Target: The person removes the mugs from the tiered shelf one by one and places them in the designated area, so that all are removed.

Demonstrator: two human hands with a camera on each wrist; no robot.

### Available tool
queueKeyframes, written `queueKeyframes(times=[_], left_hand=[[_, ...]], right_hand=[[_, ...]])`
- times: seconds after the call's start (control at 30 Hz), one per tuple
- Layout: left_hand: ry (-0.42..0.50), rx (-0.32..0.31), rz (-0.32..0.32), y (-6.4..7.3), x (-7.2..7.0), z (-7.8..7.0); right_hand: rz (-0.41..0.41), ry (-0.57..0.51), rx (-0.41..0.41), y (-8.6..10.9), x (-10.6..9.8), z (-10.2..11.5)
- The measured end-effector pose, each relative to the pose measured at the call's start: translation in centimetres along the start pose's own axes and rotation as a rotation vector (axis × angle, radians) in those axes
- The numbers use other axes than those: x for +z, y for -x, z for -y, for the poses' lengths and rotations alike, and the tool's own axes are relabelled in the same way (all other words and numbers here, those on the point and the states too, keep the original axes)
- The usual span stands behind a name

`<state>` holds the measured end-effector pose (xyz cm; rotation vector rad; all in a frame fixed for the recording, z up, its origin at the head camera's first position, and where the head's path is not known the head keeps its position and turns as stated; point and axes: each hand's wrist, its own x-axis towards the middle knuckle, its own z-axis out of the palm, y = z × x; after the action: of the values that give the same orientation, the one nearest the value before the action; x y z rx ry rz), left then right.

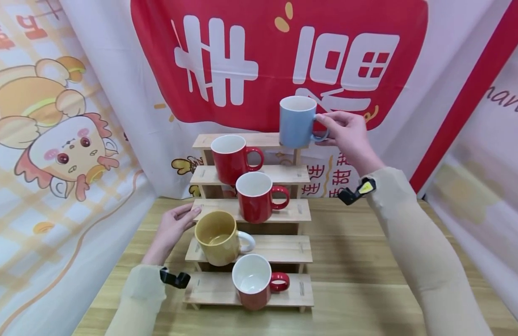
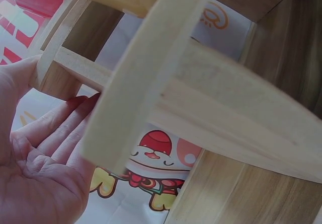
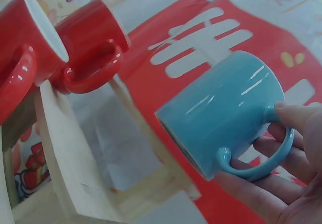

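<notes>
Our right hand (image 1: 347,133) pinched the handle of a glossy light-blue cylindrical mug (image 1: 296,125) at the right end of the top tier; whether its base touched the board, we could not tell. Our left hand (image 1: 172,227) gripped the left edge of the pale wooden five-tier stand (image 1: 289,248) at the third tier. Below the light-blue mug, two white-lined glossy red mugs (image 1: 229,161) occupied tiers two and three, a gold mug with a white handle (image 1: 217,245) the fourth, and a white-lined reddish mug (image 1: 255,298) the lowest.
</notes>
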<state>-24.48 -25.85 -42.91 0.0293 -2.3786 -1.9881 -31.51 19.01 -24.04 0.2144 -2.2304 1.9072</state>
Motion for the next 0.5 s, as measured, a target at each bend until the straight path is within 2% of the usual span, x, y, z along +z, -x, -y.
queueKeyframes(times=[0.23,0.5], left_hand=[[0.003,-0.003,0.007,0.0,-0.1,-0.1],[0.006,-0.009,0.006,0.0,0.0,-0.1]], right_hand=[[-0.055,-0.025,0.004,2.0,-3.0,0.9],[-0.104,0.006,0.019,4.1,-6.1,0.5]])
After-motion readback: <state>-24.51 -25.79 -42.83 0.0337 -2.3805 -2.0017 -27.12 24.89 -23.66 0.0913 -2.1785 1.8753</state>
